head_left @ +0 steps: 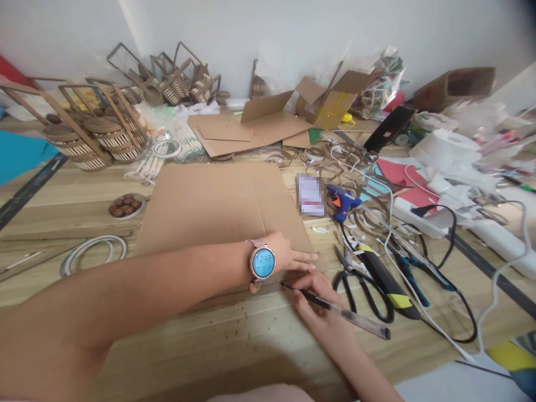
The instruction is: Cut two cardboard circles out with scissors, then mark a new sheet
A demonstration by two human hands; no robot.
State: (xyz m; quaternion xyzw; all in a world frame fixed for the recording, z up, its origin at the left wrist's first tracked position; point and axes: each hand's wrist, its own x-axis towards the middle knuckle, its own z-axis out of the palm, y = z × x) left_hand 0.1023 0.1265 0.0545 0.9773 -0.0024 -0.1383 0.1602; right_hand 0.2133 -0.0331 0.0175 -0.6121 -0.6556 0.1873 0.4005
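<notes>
A large flat sheet of brown cardboard (pixel 209 206) lies on the wooden table. Across its lower right part rests my left hand (pixel 287 255), fingers stretched out and pointing right, with a round watch (pixel 263 262) on the wrist. Just below, by the sheet's lower right corner, my right hand (pixel 324 304) grips a black and clear pen (pixel 360 322). The pen's tip points left, close to the cardboard's near edge; whether it touches is unclear. Black-handled scissors (pixel 364 287) lie to the right of my right hand.
A blue glue gun (pixel 343 201), phone (pixel 310 195), cutter (pixel 389 282), pliers (pixel 410 273) and cables crowd the right side. Left are a bowl of nuts (pixel 127 206) and a white coil (pixel 94 251). Small woven baskets (pixel 113 134), cardboard pieces (pixel 234 134) and a box (pixel 330 103) stand behind.
</notes>
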